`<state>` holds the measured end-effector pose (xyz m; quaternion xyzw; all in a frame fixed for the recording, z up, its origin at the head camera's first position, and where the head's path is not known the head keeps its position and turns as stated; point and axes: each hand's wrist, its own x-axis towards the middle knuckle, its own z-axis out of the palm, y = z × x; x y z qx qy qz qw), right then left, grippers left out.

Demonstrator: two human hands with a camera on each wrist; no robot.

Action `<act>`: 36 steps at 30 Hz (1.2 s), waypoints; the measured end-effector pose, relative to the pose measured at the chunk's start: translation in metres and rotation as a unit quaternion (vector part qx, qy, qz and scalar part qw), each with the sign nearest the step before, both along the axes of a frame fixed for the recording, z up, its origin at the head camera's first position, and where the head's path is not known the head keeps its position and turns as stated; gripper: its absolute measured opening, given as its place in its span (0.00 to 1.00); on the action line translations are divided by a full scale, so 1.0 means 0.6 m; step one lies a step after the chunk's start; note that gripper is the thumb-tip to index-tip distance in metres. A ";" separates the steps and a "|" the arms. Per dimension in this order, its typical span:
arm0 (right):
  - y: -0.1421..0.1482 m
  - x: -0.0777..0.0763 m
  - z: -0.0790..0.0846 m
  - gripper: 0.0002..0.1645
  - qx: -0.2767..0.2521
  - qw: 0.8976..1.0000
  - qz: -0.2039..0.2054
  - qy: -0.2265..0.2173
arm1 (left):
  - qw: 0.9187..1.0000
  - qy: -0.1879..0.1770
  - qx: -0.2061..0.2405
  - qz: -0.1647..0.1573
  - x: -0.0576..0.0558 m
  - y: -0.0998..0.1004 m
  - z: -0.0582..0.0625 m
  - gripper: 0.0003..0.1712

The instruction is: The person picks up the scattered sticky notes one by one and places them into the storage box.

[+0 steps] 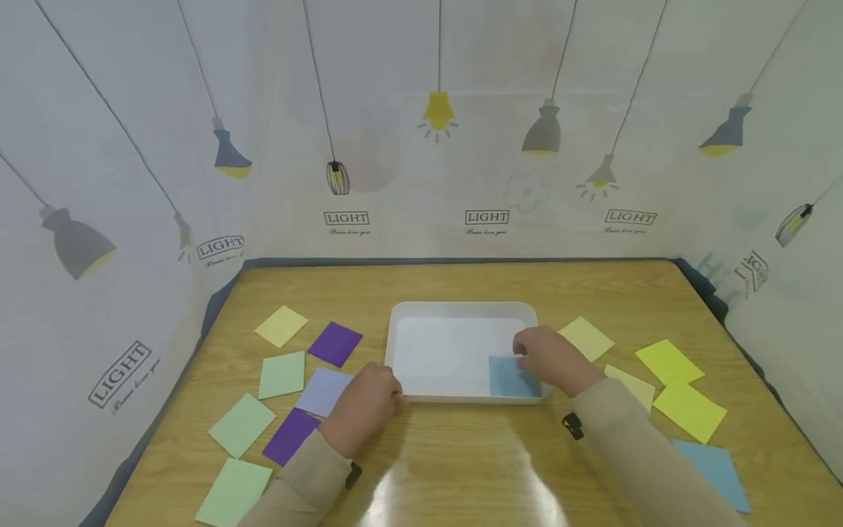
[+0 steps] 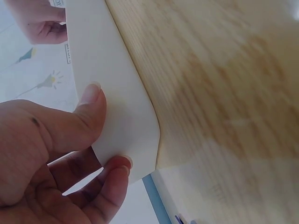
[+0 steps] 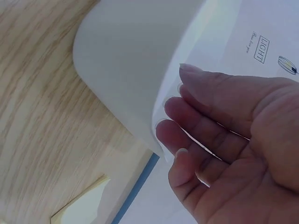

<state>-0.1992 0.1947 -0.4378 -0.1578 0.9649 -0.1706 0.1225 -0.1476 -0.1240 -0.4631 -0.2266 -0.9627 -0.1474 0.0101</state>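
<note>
A white tray (image 1: 431, 355) stands on the table. My left hand (image 1: 369, 401) grips its front left corner; in the left wrist view the thumb (image 2: 91, 105) lies on the outer wall and the fingers (image 2: 117, 179) bend around the corner. A blue square sticky note (image 1: 510, 379) lies inside the tray at the front right corner. My right hand (image 1: 549, 355) is over the tray's right side, fingertips at the note's back edge. In the right wrist view its fingers (image 3: 180, 109) are loosely bent at the rim, with gaps between them and nothing seen pinched.
Left of the tray lie several green notes (image 1: 283, 375), purple notes (image 1: 336, 344), a lavender note (image 1: 323, 391) and a yellow one (image 1: 282, 326). Right of it are pale yellow notes (image 1: 587, 339), bright yellow notes (image 1: 691, 411) and a blue note (image 1: 714, 468). A printed curtain (image 1: 408, 183) surrounds the table.
</note>
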 end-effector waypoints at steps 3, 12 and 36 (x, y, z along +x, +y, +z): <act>0.003 0.007 0.005 0.06 -0.003 1.000 -0.003 0.008 | 1.000 -0.003 0.001 0.001 0.000 0.001 0.001 0.07; 0.011 0.041 0.002 0.08 -0.055 0.995 -0.011 0.087 | 1.000 0.000 0.007 0.002 0.005 0.003 0.006 0.07; 0.057 0.089 -0.001 0.07 -0.103 0.990 -0.054 0.078 | 1.000 0.022 0.002 -0.016 0.001 0.000 0.001 0.07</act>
